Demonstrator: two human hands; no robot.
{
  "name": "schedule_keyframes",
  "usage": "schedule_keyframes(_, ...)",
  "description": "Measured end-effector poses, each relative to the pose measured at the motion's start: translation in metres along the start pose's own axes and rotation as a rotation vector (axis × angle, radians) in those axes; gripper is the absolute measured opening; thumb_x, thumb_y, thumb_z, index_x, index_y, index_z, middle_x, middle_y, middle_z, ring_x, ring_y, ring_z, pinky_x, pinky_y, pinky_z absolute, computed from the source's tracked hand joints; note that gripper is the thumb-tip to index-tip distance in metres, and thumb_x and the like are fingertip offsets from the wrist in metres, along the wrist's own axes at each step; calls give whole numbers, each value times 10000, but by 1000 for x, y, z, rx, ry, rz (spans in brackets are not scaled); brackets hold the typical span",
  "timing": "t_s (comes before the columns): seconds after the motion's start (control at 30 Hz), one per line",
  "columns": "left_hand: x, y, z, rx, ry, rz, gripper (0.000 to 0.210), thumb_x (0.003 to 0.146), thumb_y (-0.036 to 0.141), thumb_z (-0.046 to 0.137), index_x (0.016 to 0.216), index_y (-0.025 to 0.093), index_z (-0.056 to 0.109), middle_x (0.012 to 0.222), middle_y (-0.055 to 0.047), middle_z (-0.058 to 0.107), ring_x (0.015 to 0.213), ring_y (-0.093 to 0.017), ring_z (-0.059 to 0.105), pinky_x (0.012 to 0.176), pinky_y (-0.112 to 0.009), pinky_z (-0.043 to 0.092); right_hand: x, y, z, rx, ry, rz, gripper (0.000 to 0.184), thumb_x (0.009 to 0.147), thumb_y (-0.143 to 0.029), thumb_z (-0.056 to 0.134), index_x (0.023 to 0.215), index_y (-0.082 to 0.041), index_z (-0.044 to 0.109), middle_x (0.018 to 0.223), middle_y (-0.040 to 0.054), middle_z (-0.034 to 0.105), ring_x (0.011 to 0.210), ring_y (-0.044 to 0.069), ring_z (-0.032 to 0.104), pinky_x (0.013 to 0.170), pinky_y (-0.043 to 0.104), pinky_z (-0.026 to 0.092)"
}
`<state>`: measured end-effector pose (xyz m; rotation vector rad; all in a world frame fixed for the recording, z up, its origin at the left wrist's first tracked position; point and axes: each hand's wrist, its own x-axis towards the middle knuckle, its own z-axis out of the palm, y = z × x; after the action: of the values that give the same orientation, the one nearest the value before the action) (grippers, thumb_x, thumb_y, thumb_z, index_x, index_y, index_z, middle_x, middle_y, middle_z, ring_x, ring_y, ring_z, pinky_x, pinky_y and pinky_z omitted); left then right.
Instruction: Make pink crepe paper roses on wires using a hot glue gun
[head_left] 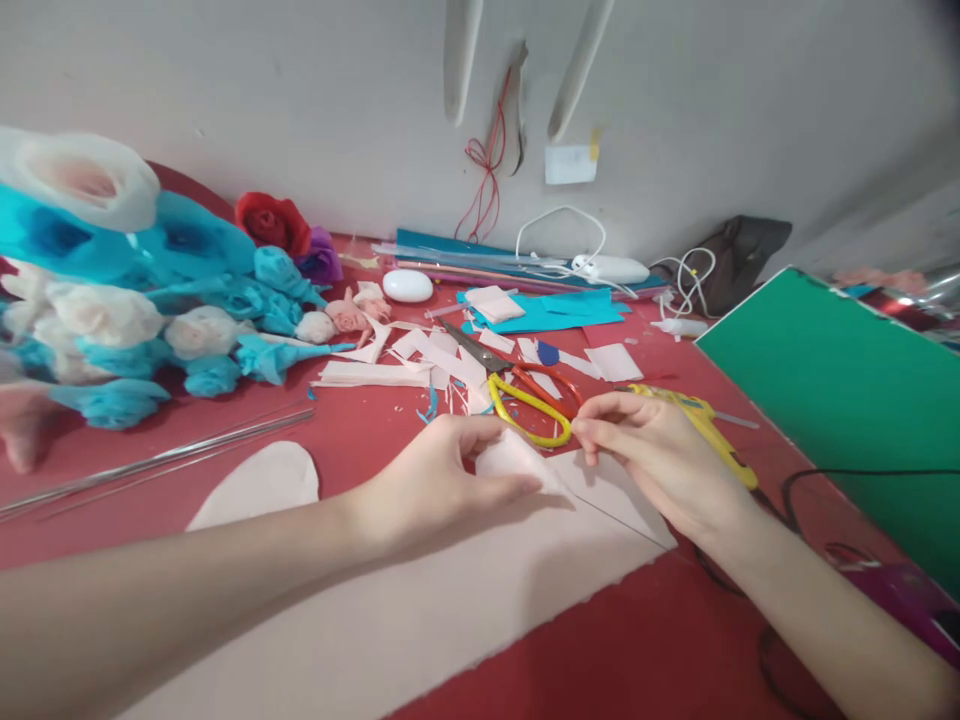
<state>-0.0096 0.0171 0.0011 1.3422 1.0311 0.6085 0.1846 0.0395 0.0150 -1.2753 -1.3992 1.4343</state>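
A small piece of pale pink crepe paper (517, 462) is pinched between the thumb and fingers of my left hand (442, 475). My right hand (649, 440) is closed in a pinch just right of it; whatever lies between its fingertips is too small to make out. Beneath both hands spreads a large pale pink sheet (390, 610). Scissors (501, 365) with one yellow and one red handle lie just beyond my hands, the handles close to my right fingertips. Left of my left wrist rests a rounded pale pink piece (266, 480), partly hidden by my forearm.
Paper scraps (420, 365) and blue paper (562, 312) litter the red table (615, 650). Paper flowers (112, 320) crowd the left, above metal rods (172, 455). A yellow glue gun (712, 430), its cord and a green board (840, 400) occupy the right. A white case (407, 286) sits behind.
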Motion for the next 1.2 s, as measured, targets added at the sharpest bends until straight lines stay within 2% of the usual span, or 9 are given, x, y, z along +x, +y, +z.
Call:
schedule_keyframes(0.17,-1,-2,1,19,10,32,233,745,347,560,814,126,591,703,-1,557,635,-115,514,540,-201,386,-4,-3,5,-31,6,-34,183,653,-284,721,702,-137,623,531,-12,542,536,64,506,561,174,414)
schedule_keyframes(0.3,0,-5,2,23,26,38,199,723,326,572,747,129,572,661,14,542,605,-104,510,527,-192,390,-3,-5,10,-60,4,-60,217,709,-359,681,733,-147,640,539,-4,546,589,74,520,613,181,430)
schedule_keyframes(0.5,0,-6,1,42,36,72,157,714,286,571,701,132,542,618,41,484,569,-80,460,504,-177,360,11,-17,21,-81,-48,-90,228,770,-366,612,796,-140,620,585,1,550,605,82,535,615,194,438)
schedule_keyframes(0.63,-1,-6,0,58,17,85,171,717,296,563,673,137,520,611,43,479,560,-77,451,502,-176,357,27,-24,30,-63,-92,-84,220,739,-336,632,774,-120,606,641,-7,530,551,70,542,568,187,432)
schedule_keyframes(0.8,-1,-5,2,124,21,99,181,709,292,565,634,139,505,585,49,445,544,-72,423,475,-170,333,36,-25,37,-54,-102,-80,252,702,-354,657,765,-114,613,647,-13,517,554,74,557,584,190,454)
schedule_keyframes(0.97,-5,-4,5,245,25,131,156,673,288,594,738,146,606,621,33,526,579,-95,467,503,-181,358,34,-19,35,-100,-68,-54,290,622,-360,724,726,-110,619,594,9,564,510,77,535,503,171,421)
schedule_keyframes(1.1,-8,-3,-5,373,7,149,164,626,289,639,737,169,657,658,13,583,599,-122,506,513,-199,364,32,-20,37,-129,-75,-47,282,600,-342,743,666,-109,597,536,6,560,480,66,511,477,156,398)
schedule_keyframes(1.2,-6,18,-18,467,21,181,179,610,226,649,783,189,673,734,-9,606,653,-151,521,555,-226,368,32,-23,40,-132,-88,-32,250,640,-341,705,689,-111,621,585,12,583,507,69,530,505,162,428)
